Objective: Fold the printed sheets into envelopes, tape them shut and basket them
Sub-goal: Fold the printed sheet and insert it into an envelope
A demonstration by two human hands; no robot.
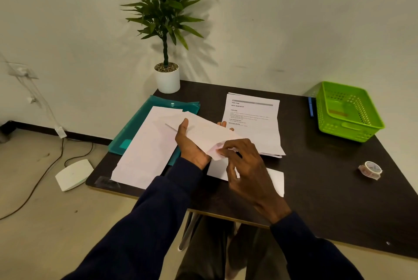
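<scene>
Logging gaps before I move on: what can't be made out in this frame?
Head view only:
Printed sheets: body text too small to read.
Left hand: fingers mostly hidden behind the folded sheet it holds.
White paper on the table: largely covered by the right hand.
Green basket: an orange patch inside, too blurred to identify.
Blue object beside the basket: too small to identify.

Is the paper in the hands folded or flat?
Partly folded: the paper has its near corner bent over, pinched by the right hand; the left hand holds it.

printed sheet [251,119] | INITIAL SCENE SETUP | TASK GOAL | TASK DESCRIPTION
</scene>
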